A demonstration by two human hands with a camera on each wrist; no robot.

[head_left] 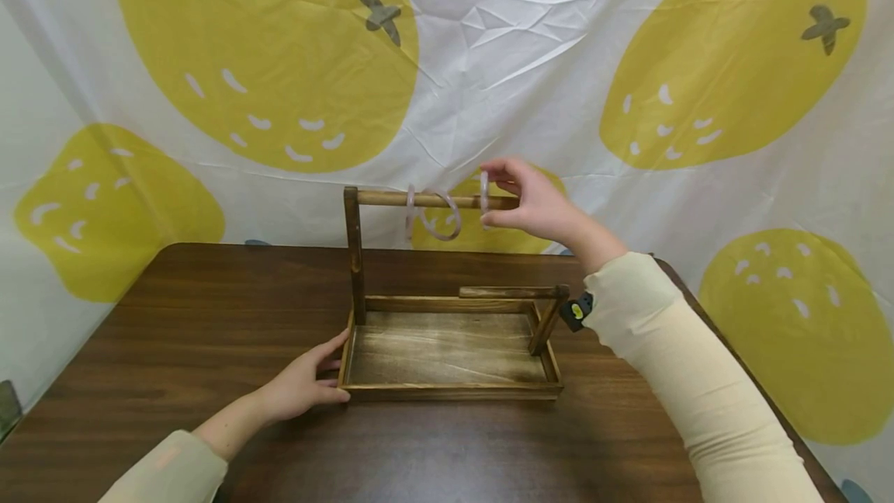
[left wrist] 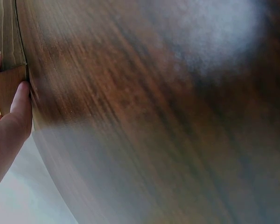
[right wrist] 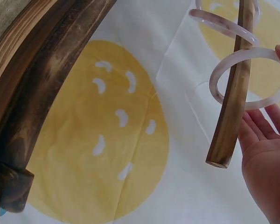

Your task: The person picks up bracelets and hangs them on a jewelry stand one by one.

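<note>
A brown wooden stand (head_left: 454,390) has a tray base and a tall left post carrying an upper rod (head_left: 382,198). My right hand (head_left: 534,204) pinches a pale, translucent bangle (head_left: 484,191) between thumb and fingers near the rod's free right end. In the right wrist view, the rod passes through this held bangle (right wrist: 215,83). Farther left on the rod hang a second bangle (head_left: 410,216), seen nearly edge-on, and a third bangle (head_left: 441,237), turned more face-on. My left hand (head_left: 300,386) rests against the tray's left end, its thumb at the front corner.
A shorter post (head_left: 548,322) at the tray's right side carries a lower rod (head_left: 499,293) pointing left. Under the stand is a dark wooden table (head_left: 230,309). Behind it hangs a white cloth (head_left: 489,99) printed with yellow fruit.
</note>
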